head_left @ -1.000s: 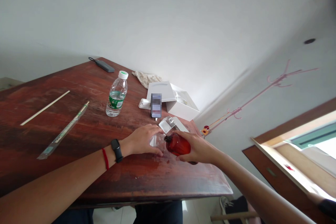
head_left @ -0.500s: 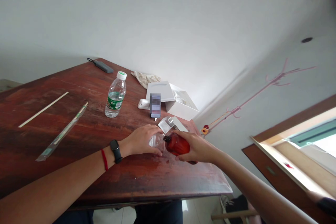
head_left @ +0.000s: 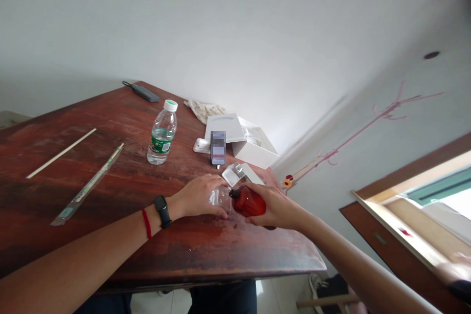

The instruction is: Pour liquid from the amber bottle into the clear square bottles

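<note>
Near the table's right end, my left hand (head_left: 204,196) is closed around a small clear container (head_left: 220,197); whether it is a cup or a bottle I cannot tell. My right hand (head_left: 274,207) grips a reddish-brown translucent bottle (head_left: 249,201). That bottle is tipped on its side, its dark neck pointing left at the clear container's mouth. Liquid passing between them cannot be made out. Just beyond my hands lies a clear plastic case (head_left: 232,174). A few wet-looking marks show on the wood below the hands.
On the brown wooden table (head_left: 121,250) stand a water bottle (head_left: 162,133), a phone (head_left: 218,149) and an open white box (head_left: 253,149). A bare stick (head_left: 62,153) and wrapped chopsticks (head_left: 90,184) lie left. A cloth (head_left: 204,109) and grey device (head_left: 143,92) sit behind.
Both hands and the two containers hold nearly the same position. At the far right edge, a blurred pale shape, perhaps another person's hand, has moved.
</note>
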Motion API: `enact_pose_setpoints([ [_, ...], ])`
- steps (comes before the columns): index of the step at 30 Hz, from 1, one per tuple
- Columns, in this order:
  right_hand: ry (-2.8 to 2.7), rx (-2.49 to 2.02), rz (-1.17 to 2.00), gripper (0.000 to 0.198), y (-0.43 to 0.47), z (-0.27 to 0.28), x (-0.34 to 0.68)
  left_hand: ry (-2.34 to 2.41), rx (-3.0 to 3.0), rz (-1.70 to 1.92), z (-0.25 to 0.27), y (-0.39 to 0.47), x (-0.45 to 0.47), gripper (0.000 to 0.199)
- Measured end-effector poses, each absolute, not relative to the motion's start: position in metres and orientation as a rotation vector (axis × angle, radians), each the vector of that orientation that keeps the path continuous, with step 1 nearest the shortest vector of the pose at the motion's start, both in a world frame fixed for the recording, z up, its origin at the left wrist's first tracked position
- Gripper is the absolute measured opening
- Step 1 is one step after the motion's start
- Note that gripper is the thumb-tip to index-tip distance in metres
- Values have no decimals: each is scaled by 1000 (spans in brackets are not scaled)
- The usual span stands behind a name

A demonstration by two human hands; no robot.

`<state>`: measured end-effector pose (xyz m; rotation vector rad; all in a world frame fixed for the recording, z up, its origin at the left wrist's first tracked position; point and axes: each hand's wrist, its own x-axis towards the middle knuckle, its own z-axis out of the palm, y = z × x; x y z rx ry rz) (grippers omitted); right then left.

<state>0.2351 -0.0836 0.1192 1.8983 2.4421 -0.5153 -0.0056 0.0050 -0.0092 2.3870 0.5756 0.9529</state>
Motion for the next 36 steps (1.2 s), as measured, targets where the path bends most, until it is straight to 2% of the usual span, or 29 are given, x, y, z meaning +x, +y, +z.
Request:
enact_pose_setpoints([
  [17,2270,2002,-666,76,-85,122,232,575,2383,959,-11,6,-6,80],
  [36,2320,1990,-784,78,-85,120,235,568,2381,944,-7,4,-7,79],
])
